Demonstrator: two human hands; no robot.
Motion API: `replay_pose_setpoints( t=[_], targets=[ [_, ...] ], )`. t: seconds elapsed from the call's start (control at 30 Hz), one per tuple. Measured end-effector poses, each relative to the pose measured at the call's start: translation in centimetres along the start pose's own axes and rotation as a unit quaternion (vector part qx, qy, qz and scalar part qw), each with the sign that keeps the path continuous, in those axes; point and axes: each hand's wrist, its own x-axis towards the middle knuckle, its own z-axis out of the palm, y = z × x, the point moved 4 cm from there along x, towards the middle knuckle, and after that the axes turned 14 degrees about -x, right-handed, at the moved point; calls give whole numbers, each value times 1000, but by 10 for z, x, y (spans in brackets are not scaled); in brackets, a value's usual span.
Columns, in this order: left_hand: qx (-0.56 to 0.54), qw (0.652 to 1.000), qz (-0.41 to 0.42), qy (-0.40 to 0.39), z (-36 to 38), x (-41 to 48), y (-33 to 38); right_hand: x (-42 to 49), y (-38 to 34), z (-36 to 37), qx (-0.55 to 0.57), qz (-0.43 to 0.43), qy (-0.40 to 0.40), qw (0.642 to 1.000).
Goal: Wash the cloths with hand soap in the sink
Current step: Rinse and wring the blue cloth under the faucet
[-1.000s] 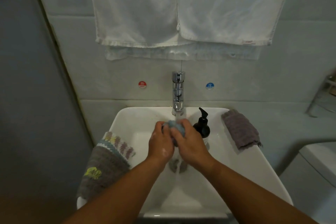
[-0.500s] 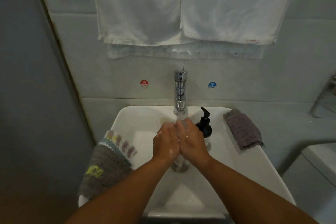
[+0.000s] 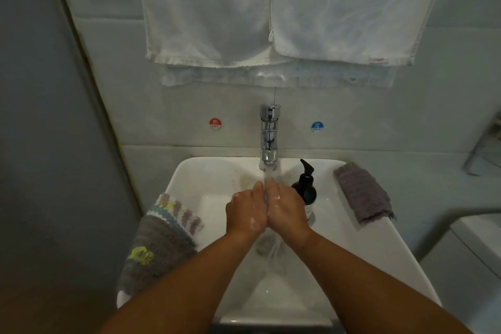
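Observation:
My left hand [image 3: 245, 211] and right hand [image 3: 287, 206] are pressed together over the white sink [image 3: 379, 252], right under the running water from the chrome tap [image 3: 268, 138]. Both hands are wet with specks of foam. Between them they squeeze a small blue cloth [image 3: 266, 199], of which only a thin sliver shows. A black pump bottle of hand soap [image 3: 307, 190] stands just right of my right hand. A grey-purple cloth [image 3: 363, 192] lies on the sink's right rim. A grey knitted cloth with a coloured border [image 3: 160, 241] hangs over the left rim.
White towels [image 3: 271, 8] hang on the wall above the tap, with hot and cold stickers below them. A grey wall panel closes off the left side. A white toilet tank [image 3: 474, 238] stands to the right of the sink. Water runs down to the drain [image 3: 267, 244].
One second ago the blue cloth showed above my fingertips. My hands have closed together around it under the stream, so it is almost hidden. The view has tilted slightly.

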Motion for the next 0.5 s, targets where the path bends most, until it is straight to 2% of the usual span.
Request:
replay_pose_setpoints(
  t=[0.03,0.1,0.27,0.3,0.37,0.43,0.5],
  targets=[
    [-112,993,-33,0,-1,-1,-4,0,1,-2,54,20,2,998],
    [-299,951,-77,6,-1,-2,-9,1,3,-4,118,43,-16,992],
    [-458,886,-53,-52,-5,-9,-10,1,7,-14,257,87,-61,960],
    [-482,871,-66,-70,-4,-11,-9,1,8,-14,266,97,-57,957],
    [-483,866,-83,-94,0,-15,-7,0,7,-16,277,107,-49,954],
    [-447,888,-74,-79,2,-15,-6,-3,6,-17,305,110,-63,944],
    [-412,910,-52,-22,-1,-8,-9,-11,2,-17,295,82,-92,947]
  ],
)
